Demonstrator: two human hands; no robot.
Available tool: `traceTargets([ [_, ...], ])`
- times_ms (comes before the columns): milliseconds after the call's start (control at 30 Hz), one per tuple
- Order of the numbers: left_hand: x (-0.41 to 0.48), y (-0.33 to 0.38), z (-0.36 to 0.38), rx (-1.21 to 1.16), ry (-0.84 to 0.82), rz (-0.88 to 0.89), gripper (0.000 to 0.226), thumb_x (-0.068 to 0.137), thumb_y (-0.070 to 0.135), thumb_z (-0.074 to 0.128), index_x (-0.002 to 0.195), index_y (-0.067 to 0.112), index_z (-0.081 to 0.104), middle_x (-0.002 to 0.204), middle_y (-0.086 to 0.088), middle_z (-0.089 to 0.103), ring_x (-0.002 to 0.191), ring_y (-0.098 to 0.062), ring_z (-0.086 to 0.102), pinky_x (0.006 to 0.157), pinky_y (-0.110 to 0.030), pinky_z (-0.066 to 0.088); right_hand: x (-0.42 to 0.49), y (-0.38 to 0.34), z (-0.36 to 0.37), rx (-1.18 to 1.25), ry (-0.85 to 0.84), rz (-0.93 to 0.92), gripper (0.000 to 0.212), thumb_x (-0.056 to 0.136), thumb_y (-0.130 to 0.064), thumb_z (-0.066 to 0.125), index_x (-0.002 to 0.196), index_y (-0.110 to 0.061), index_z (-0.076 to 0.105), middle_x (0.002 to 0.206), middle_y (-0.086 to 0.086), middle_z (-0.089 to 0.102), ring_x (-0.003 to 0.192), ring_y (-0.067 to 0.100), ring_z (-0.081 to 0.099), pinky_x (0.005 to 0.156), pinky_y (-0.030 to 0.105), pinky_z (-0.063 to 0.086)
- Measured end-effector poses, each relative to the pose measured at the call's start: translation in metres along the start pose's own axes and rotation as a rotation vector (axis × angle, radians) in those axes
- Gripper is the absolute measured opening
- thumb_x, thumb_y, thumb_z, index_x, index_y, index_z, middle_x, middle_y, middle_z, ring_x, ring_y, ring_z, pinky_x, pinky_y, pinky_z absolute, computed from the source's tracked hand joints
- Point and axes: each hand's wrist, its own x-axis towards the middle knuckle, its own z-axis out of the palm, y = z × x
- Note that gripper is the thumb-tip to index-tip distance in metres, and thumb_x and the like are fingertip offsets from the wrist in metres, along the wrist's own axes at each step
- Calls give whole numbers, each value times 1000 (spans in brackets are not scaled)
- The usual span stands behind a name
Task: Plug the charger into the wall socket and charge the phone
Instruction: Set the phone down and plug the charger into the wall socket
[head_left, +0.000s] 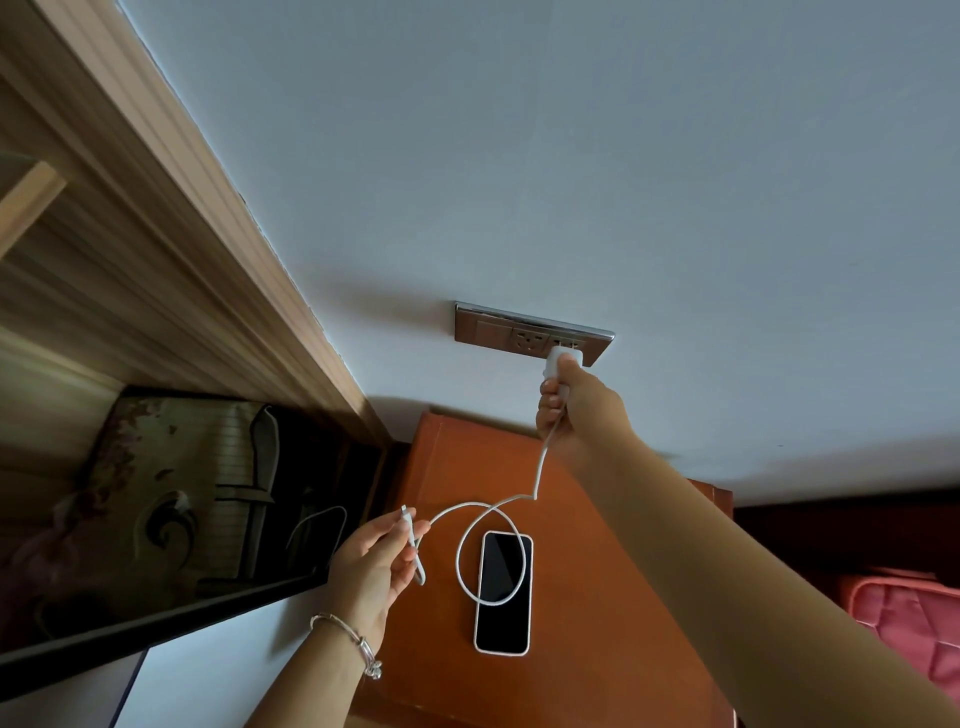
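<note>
Two steps to this job, and neither one is looking finished yet, though the first is getting close. Going from big to small: the pale wall (519, 156) is filling most of the view, and the orange-brown tabletop (597, 597) is sitting right under it.

The black phone (503, 592) is lying face up on that tabletop, screen dark, nothing plugged into it as far as I can see. So the charging part is still waiting.

The right hand (576, 410) is reaching up to the wall socket panel (530, 332) and is closed around the white charger block (560, 364), pressing it at the right-hand outlet. Honestly I can't tell if the prongs are fully seated or only partway in, since the block itself is covering them. I'm guessing it's either just going in or needing one last push.

The left hand (374, 566) is curling its fingers around the white cable (488, 519) near the free end, with the little connector (405, 514) poking up above the fingers, well apart from the phone. The cable is looping down over the top of the phone in between.

So what's left, I reckon: confirming the block is seated, then bringing that connector down to the phone's port, which I can't make out from here.
</note>
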Motion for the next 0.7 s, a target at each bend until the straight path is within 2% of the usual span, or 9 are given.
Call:
traceTargets([
  [67, 3, 3, 1, 8, 0, 7, 13, 87, 13, 60, 97, 10, 68, 97, -11, 72, 69, -14, 59, 54, -19, 54, -1, -8, 5, 79, -15, 103, 26, 97, -21, 47, 73, -11, 45, 60, -2, 39, 27, 3, 30, 30, 12, 25],
  [133, 6, 6, 4, 27, 2, 17, 13, 88, 14, 60, 97, 11, 68, 98, -9, 72, 71, -13, 59, 57, -20, 53, 1, -10, 6, 75, -9, 121, 25, 96, -21, 47, 74, -11, 46, 60, -2, 40, 27, 3, 31, 29, 12, 25],
  [333, 9, 13, 13, 20, -16, 7, 13, 87, 14, 61, 96, 13, 70, 95, -6, 74, 69, -12, 60, 58, -20, 54, -3, 3, -8, -140, 18, -37, 24, 95, -23, 52, 76, -8, 49, 61, 2, 43, 44, 8, 33, 37, 15, 29],
  [433, 8, 19, 14, 23, -37, 15, 13, 88, 16, 60, 97, 13, 69, 94, -4, 74, 67, -9, 64, 59, -20, 53, -1, -12, 2, -16, 5, 96, 24, 96, -20, 48, 74, -10, 45, 60, -1, 39, 31, 5, 31, 31, 12, 25],
  [533, 8, 24, 15, 2, -30, 20, 12, 88, 14, 60, 96, 12, 69, 93, -5, 73, 73, -10, 63, 65, -24, 51, 2, -22, 11, 95, -15, 205, 28, 98, -20, 43, 70, -13, 40, 60, -4, 32, 23, 3, 25, 27, 11, 20],
  [700, 6, 35, 24, -53, -39, -12, 11, 89, 9, 57, 95, 9, 67, 96, -11, 69, 81, -13, 59, 70, -26, 47, -2, 3, -5, -145, 31, -12, 23, 94, -23, 52, 76, -9, 48, 61, 2, 42, 41, 7, 32, 35, 15, 27],
])
